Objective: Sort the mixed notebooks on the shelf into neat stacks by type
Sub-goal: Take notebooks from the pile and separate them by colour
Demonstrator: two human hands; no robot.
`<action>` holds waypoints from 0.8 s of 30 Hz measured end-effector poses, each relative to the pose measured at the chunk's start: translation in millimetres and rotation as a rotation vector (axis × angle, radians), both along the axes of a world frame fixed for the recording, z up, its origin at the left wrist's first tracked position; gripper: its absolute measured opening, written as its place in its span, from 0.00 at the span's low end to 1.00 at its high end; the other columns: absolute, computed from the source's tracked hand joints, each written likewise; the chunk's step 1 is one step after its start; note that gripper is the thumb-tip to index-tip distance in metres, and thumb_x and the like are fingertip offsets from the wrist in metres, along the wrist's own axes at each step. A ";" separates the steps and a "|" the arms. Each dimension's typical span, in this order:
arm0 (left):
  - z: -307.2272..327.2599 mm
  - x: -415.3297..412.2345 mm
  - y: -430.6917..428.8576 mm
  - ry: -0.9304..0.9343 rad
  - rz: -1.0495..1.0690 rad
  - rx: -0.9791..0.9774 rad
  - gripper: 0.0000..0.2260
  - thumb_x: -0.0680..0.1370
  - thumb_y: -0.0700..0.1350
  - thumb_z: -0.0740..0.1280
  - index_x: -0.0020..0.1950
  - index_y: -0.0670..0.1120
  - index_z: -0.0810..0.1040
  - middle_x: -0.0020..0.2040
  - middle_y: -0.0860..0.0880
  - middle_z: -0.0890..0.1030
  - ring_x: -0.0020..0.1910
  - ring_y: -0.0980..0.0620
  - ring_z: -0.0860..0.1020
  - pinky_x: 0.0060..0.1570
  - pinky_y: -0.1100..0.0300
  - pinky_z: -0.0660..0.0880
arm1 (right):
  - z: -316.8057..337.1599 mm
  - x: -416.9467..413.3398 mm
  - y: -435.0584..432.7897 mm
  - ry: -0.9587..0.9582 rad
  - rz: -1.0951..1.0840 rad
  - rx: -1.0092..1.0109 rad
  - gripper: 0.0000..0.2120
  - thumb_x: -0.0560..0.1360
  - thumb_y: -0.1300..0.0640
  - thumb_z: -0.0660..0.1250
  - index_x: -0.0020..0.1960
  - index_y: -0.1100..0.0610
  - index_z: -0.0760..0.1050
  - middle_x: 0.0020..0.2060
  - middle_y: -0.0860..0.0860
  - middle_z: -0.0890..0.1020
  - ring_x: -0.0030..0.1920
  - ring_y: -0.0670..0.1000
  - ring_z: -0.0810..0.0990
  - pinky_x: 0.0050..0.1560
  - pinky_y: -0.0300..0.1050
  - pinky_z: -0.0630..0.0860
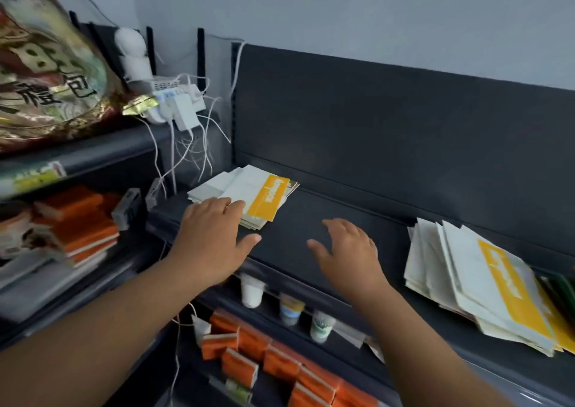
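Note:
A small stack of white notebooks with a yellow band (255,195) lies at the left end of the dark shelf (357,207). My left hand (214,232) hovers at the stack's near left corner, fingers straight, fingertips at its edge. My right hand (345,248) is spread over the bare middle of the shelf, holding nothing. A larger, fanned pile of the same white and yellow notebooks (485,288) leans at the right end, with green-edged ones partly hidden under it.
White chargers and dangling cables (180,111) hang left of the stack. A big gold gift bag (46,74) fills the upper left shelf. Orange packs (81,220) sit on the left shelf and orange packs (280,363) on the shelf below. Small cups (291,311) stand under the front edge.

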State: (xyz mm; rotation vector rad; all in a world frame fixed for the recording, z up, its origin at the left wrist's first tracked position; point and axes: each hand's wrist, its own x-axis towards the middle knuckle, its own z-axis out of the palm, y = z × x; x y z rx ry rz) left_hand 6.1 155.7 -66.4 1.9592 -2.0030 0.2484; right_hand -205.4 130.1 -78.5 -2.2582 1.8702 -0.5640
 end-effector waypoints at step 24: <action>-43.0 124.9 -184.2 0.141 0.091 0.234 0.20 0.78 0.59 0.58 0.63 0.48 0.71 0.58 0.49 0.76 0.59 0.48 0.73 0.59 0.52 0.69 | -31.7 118.5 -171.8 -0.411 -0.163 0.385 0.23 0.78 0.47 0.65 0.68 0.56 0.65 0.53 0.48 0.78 0.52 0.51 0.78 0.46 0.45 0.75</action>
